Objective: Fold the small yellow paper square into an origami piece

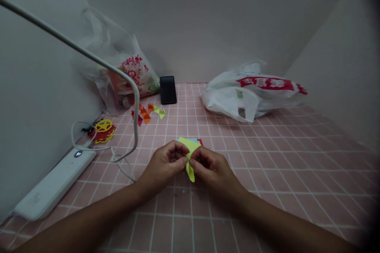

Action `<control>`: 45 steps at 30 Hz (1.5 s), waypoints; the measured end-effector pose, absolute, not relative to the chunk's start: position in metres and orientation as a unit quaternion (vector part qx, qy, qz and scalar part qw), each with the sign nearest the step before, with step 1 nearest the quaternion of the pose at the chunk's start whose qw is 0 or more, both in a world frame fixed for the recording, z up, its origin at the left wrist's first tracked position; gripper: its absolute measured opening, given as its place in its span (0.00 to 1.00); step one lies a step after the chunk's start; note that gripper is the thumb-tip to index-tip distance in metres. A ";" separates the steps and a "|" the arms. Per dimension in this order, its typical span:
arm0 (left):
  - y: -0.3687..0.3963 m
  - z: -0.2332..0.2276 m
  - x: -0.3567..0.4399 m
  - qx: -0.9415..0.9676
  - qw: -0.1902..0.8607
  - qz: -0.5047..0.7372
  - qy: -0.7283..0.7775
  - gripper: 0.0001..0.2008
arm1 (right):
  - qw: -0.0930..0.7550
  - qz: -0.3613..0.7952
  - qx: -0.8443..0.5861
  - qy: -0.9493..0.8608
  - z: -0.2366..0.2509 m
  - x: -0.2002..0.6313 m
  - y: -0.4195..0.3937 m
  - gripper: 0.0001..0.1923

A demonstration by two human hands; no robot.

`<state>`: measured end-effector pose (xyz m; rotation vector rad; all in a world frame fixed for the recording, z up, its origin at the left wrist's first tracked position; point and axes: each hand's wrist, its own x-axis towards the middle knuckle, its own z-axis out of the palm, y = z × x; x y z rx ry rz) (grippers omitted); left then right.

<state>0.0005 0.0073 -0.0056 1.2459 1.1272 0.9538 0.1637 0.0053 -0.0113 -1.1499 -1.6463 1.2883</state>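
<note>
Between my two hands is a yellow piece of paper [190, 173], partly folded, its lower end narrow and creased. My left hand [166, 162] pinches it from the left with thumb and fingertips. From the right, my right hand [215, 166] grips it the same way, the thumbs almost meeting at the fold. The fingers cover part of the paper's middle. Just behind lie blue paper [194, 140] and red paper [200, 142], mostly hidden. Farther back on the left sit several small folded paper pieces [145, 115] in orange, red and yellow.
A black phone [168, 90] lies at the back beside a filled plastic bag [133, 71]. Another white plastic bag [249, 91] rests at the back right. On the left are a white power bank [56, 184], a white cable [137, 106] and yellow-and-red cut-outs [103, 130].
</note>
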 end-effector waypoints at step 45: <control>-0.007 -0.007 0.004 0.572 0.447 0.433 0.534 0.05 | 0.456 0.511 -0.447 -0.575 -0.013 0.165 0.006 0.07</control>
